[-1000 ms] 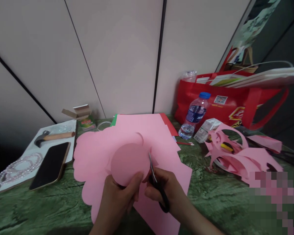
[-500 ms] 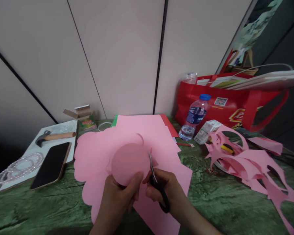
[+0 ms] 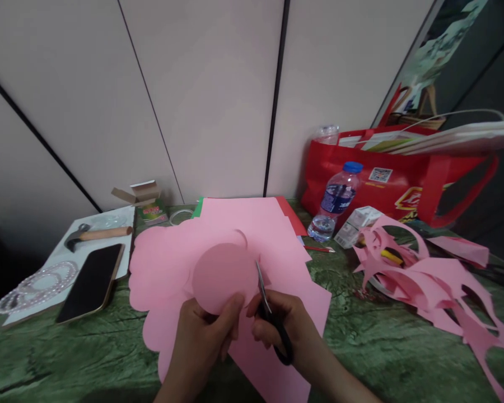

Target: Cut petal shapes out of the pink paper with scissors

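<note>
A round piece of pink paper (image 3: 223, 275) is pinched at its lower edge by my left hand (image 3: 212, 327), thumb on top. My right hand (image 3: 283, 322) grips black-handled scissors (image 3: 280, 331), their blades pointing up beside the right edge of the round piece. Whether the blades touch the paper I cannot tell. Beneath both hands lie large sheets of pink paper (image 3: 235, 215), and a pink cut-out with a scalloped edge (image 3: 157, 263) is on the left. A thin curled pink strip lies just above the round piece.
Left: a hammer (image 3: 98, 235), a phone (image 3: 93, 282), a string of beads (image 3: 42, 285) and an open small box (image 3: 149, 204). Right: a water bottle (image 3: 335, 201), a red bag (image 3: 403, 179), a white carton (image 3: 356, 226), a red pencil (image 3: 319, 249) and pink paper scraps (image 3: 428, 280). A wall panel (image 3: 210, 95) stands behind.
Very little differs. The round piece has tilted slightly, and the scissors have shifted a touch right of its edge. The whole view has moved slightly.
</note>
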